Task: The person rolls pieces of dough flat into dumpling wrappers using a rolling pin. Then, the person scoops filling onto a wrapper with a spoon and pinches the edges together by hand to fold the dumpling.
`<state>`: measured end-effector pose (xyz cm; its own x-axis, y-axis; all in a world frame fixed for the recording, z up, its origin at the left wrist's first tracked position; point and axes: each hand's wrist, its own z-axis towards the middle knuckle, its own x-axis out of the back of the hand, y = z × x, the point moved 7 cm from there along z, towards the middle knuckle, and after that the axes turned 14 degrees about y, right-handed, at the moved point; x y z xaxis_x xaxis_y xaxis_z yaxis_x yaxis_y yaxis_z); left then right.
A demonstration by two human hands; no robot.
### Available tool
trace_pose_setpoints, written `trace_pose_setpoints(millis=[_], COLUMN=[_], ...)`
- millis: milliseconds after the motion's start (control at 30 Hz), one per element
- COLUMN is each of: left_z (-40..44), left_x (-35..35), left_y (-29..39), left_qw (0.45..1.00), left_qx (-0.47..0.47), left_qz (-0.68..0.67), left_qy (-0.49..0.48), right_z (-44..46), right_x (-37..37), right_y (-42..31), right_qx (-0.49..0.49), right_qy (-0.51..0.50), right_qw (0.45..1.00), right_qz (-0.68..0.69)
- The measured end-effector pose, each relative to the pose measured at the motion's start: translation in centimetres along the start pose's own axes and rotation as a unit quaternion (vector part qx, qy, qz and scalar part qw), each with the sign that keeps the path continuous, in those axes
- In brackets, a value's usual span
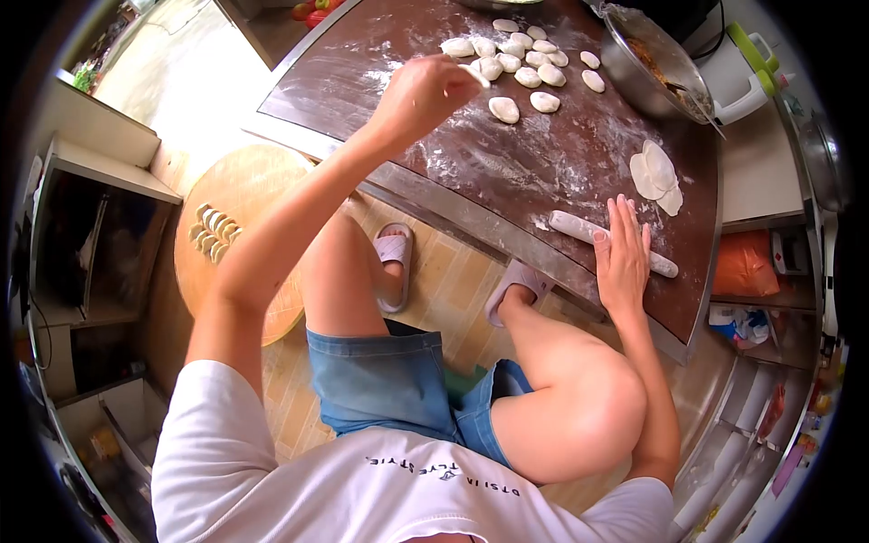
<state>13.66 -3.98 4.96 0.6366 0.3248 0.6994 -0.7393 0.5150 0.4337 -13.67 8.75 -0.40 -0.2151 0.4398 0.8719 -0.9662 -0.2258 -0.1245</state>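
Observation:
Over the floured table, my left hand point(425, 92) pinches a small white dough piece point(476, 76) by its edge. Several flattened dough pieces point(528, 78) lie just beyond and beside that hand. My right hand point(625, 258) rests flat on a floury rolling pin point(570, 224) near the table's front edge, fingers stretched out. Past its fingertips, a few thin round wrappers point(654, 172) overlap on the tabletop.
The dark brown table point(434, 154) has flour scattered over it. A steel bowl of filling point(656, 65) with a utensil stands at the back right, beside a white and green appliance point(747, 81). Left and lower, a round wooden board point(201, 281) carries rows of dumplings point(214, 233).

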Motion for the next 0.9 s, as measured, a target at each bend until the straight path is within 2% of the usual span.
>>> trace_pose_setpoints(millis=[67, 133, 200, 267, 333, 400, 467, 500, 533, 600, 700, 800, 833, 900], left_z=[-4.0, -6.9, -8.1, -9.4, -9.7, -8.6, -5.0, -3.5, -2.7, -2.4, -3.6, -3.1, -2.7, -2.0], left_x=[-1.8, -1.6, -1.9, -3.5, -4.3, -5.6, -6.0, -5.6, -6.8, -8.1, -9.4, -9.1, -9.0, -9.9], left_y=[0.4, 2.1, 2.7, 4.4, 7.6, 8.5, 6.1, 5.2, 3.9, 2.9, 0.2, 1.4, 2.6, 4.2], left_qw=[0.994, 0.989, 0.99, 0.992, 0.978, 0.98, 0.973, 0.952, 0.903, 0.859, 0.852, 0.891, 0.923, 0.952], left_qx=[-0.102, -0.139, -0.134, -0.12, -0.204, -0.18, 0.055, 0.146, 0.24, 0.277, 0.332, 0.235, 0.156, 0.073], left_qz=[0.027, 0.039, -0.034, -0.047, -0.039, -0.077, -0.217, -0.261, -0.344, -0.403, -0.317, -0.273, -0.219, -0.126], left_qy=[-0.003, 0.004, 0.021, -0.005, -0.011, -0.039, -0.06, -0.069, -0.091, -0.154, -0.253, -0.278, -0.275, -0.269], right_z=[0.1, 0.2, 0.1, -0.2, -0.2, -0.2, -0.3, -0.4, -0.3, -0.4, -0.3, -0.2, -0.3, -0.2], right_x=[-0.2, -0.3, -0.2, 0.0, 0.1, 0.1, 0.1, 0.1, 0.2, 0.2, 0.2, 0.2, 0.3, 0.4], right_y=[0.1, 0.4, 0.2, 0.0, 0.1, 0.1, 0.1, 0.2, 0.1, 0.1, 0.2, 0.1, 0.0, -0.1], right_qx=[0.001, 0.004, 0.006, 0.009, 0.013, 0.011, 0.009, 0.014, 0.014, 0.014, 0.02, 0.024, 0.026, 0.028], right_qy=[0.01, 0.017, 0.029, 0.03, 0.027, 0.023, 0.02, 0.024, 0.025, 0.029, 0.037, 0.049, 0.051, 0.042], right_qw=[1.0, 1.0, 1.0, 1.0, 1.0, 1.0, 1.0, 1.0, 1.0, 0.999, 0.999, 0.999, 0.998, 0.999], right_qz=[-0.005, -0.012, -0.008, -0.005, -0.003, -0.004, -0.006, -0.008, -0.007, -0.004, -0.009, -0.004, -0.001, 0.007])
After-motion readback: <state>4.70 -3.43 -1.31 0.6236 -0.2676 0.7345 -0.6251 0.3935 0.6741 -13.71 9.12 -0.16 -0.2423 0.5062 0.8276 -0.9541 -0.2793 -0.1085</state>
